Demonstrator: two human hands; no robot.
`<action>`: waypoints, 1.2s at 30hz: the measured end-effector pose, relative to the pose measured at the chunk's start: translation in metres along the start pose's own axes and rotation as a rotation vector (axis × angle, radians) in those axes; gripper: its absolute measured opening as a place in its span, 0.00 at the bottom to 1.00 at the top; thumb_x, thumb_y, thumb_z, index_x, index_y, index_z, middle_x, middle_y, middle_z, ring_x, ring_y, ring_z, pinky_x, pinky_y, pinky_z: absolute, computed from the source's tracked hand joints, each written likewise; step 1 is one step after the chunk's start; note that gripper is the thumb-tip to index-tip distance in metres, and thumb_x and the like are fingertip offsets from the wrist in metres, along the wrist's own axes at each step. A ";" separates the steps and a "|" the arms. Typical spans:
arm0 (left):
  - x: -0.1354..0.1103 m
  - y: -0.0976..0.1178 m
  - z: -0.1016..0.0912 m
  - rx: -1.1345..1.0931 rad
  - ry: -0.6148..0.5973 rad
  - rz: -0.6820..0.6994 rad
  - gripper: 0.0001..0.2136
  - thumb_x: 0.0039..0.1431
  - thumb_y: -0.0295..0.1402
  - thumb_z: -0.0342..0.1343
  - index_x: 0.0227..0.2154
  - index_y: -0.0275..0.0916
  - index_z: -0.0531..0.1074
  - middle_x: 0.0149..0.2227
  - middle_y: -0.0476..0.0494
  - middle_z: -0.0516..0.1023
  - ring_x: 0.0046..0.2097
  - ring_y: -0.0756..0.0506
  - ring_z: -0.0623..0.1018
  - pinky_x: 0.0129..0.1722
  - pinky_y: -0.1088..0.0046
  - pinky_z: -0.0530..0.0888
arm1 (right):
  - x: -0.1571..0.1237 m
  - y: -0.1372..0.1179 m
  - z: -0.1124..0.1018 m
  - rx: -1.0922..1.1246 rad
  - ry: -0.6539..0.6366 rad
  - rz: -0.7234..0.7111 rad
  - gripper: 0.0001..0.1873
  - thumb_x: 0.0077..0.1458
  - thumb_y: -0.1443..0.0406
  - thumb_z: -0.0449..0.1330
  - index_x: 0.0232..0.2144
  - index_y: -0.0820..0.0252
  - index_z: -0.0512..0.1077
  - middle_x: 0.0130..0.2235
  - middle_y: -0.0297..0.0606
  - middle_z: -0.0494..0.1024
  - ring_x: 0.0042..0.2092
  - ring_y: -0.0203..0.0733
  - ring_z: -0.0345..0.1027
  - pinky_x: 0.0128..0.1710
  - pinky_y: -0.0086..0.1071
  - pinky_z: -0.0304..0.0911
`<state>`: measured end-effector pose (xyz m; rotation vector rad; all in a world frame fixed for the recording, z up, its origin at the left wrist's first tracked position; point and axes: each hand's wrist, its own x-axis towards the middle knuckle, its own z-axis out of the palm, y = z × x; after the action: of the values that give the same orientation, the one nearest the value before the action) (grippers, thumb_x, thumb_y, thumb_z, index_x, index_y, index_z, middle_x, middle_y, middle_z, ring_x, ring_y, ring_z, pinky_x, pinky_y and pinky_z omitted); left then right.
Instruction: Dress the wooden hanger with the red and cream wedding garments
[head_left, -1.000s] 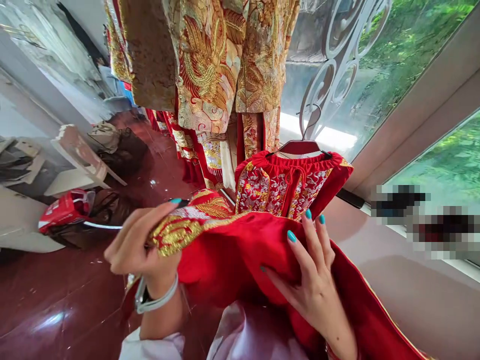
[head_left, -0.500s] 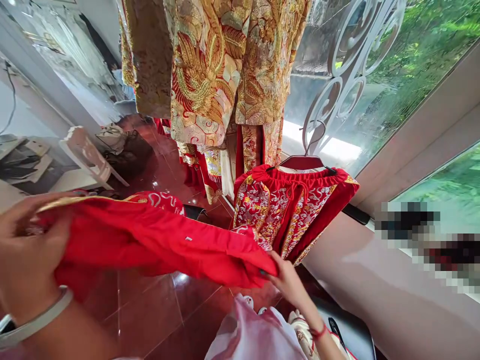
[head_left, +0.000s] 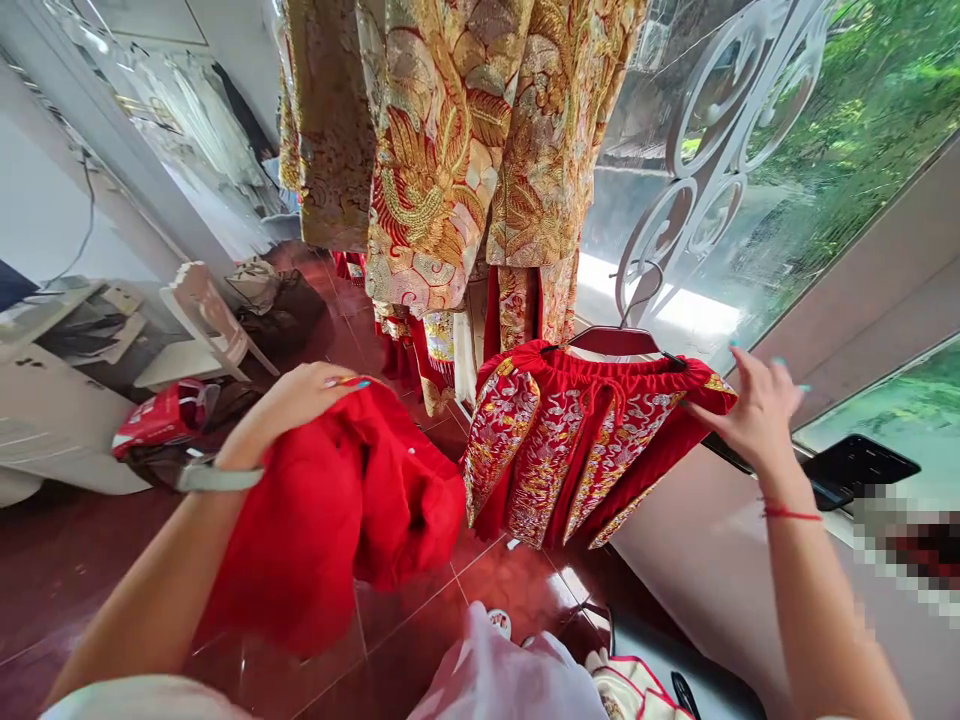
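Note:
A plain red garment [head_left: 330, 510] hangs bunched from my left hand [head_left: 315, 392], whose fingers close on its top edge. My right hand [head_left: 754, 405] is raised beside an embroidered red skirt [head_left: 544, 460], fingers apart. Its thumb reaches the right corner of the skirt's waist; whether it presses there I cannot tell. The skirt has a gathered waistband with a tied cord and panels in gold and silver embroidery. It hangs from a dark red hanger [head_left: 615, 342] with a metal hook. The red garment hangs left of the skirt, its lower part blurred.
Gold-embroidered garments [head_left: 450, 170] hang above and behind the skirt. A window with white scrollwork [head_left: 682, 190] is at the right, with a black phone [head_left: 862, 468] on its ledge. A white chair [head_left: 206, 320] and a red bag [head_left: 169, 420] are at the left.
My right hand has let go of the red garment and moved up and right to the skirt's waist corner. The garment, stretched between both hands before, now droops from my left hand.

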<state>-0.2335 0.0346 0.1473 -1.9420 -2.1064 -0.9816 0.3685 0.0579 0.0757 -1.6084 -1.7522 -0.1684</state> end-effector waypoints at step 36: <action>-0.038 0.163 0.148 -0.509 0.102 -0.072 0.33 0.62 0.37 0.59 0.68 0.43 0.55 0.65 0.30 0.66 0.59 0.35 0.74 0.58 0.55 0.72 | -0.051 -0.013 -0.002 0.357 -0.262 0.016 0.21 0.61 0.56 0.54 0.52 0.59 0.71 0.41 0.42 0.82 0.38 0.47 0.74 0.38 0.34 0.69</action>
<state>-0.0265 0.0752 0.0737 -1.9636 -2.0228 -1.7306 0.3549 0.0135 0.0520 -1.4276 -1.8374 0.3607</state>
